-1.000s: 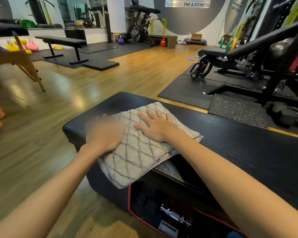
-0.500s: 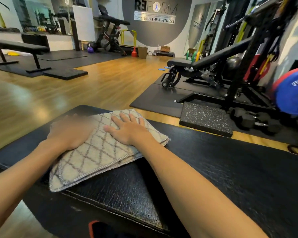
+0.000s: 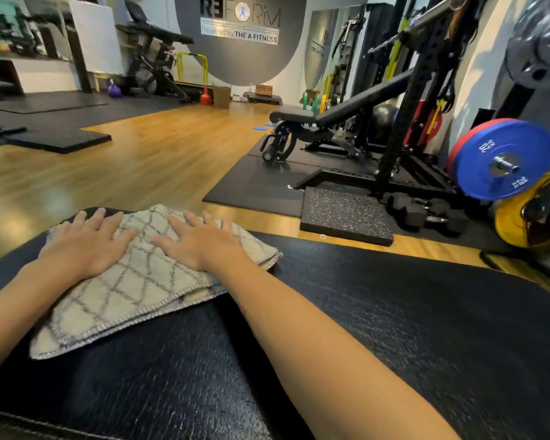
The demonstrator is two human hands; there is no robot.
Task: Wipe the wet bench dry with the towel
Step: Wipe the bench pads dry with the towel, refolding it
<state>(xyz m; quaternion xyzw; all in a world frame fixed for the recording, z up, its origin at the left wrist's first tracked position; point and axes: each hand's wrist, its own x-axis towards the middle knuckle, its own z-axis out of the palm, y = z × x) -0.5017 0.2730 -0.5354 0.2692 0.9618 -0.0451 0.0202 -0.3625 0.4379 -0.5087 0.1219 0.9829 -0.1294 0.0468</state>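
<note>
A folded beige towel point(image 3: 134, 290) with a grey diamond pattern lies flat on the black padded bench point(image 3: 410, 328), near the bench's far left end. My left hand point(image 3: 86, 246) presses palm-down on the towel's left part, fingers spread and reaching its far edge. My right hand point(image 3: 200, 241) presses palm-down on the towel's right part, fingers apart. Neither hand grips the cloth. The bench surface shines in the foreground and stretches off to the right.
Beyond the bench is wood floor point(image 3: 134, 166), then a speckled rubber block point(image 3: 343, 214) and dumbbells point(image 3: 423, 214). An incline bench point(image 3: 331, 119) and a rack with a blue weight plate point(image 3: 502, 160) stand at the right. A flat bench and mats lie far left.
Both hands and the towel have slid rightward along the bench, away from its left end. My view has swung right and lower over the bench.
</note>
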